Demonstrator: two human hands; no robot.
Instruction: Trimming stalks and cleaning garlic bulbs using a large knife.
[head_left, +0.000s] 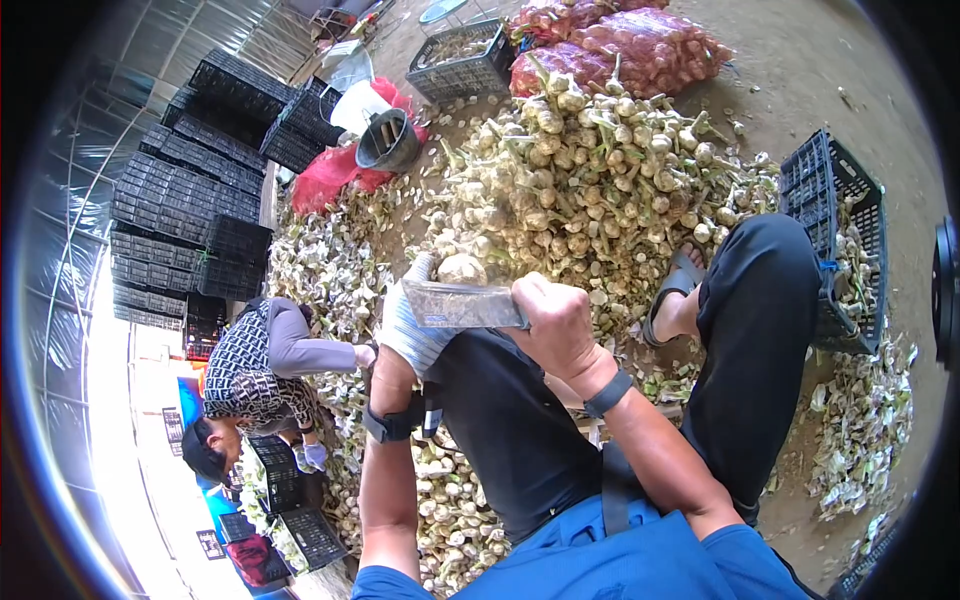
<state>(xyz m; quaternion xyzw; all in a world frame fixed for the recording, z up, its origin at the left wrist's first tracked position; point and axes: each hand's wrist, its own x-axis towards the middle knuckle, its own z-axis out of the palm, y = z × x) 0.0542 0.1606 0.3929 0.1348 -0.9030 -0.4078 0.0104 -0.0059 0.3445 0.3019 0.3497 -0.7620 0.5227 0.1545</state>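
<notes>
My left hand (412, 322), in a white and blue striped knit glove, holds a garlic bulb (461, 268) beside its thumb. My bare right hand (556, 315) grips a cleaver-like knife (465, 306) with a broad, stained blade. The blade reaches leftward across the front of the glove, just below the bulb. Its handle is hidden in my fist, and the blade covers part of the gloved fingers. Beyond both hands rises a large heap of garlic bulbs (577, 180), many with cut stalks.
A black plastic crate (810, 202) holding trimmings stands right of my knee. Another crate (461, 90), mesh sacks (652, 49) and a dark bucket (388, 142) lie beyond. At left, a co-worker (255, 367) bends near stacked crates (187, 187). Trimmed garlic (457, 517) lies beside my leg.
</notes>
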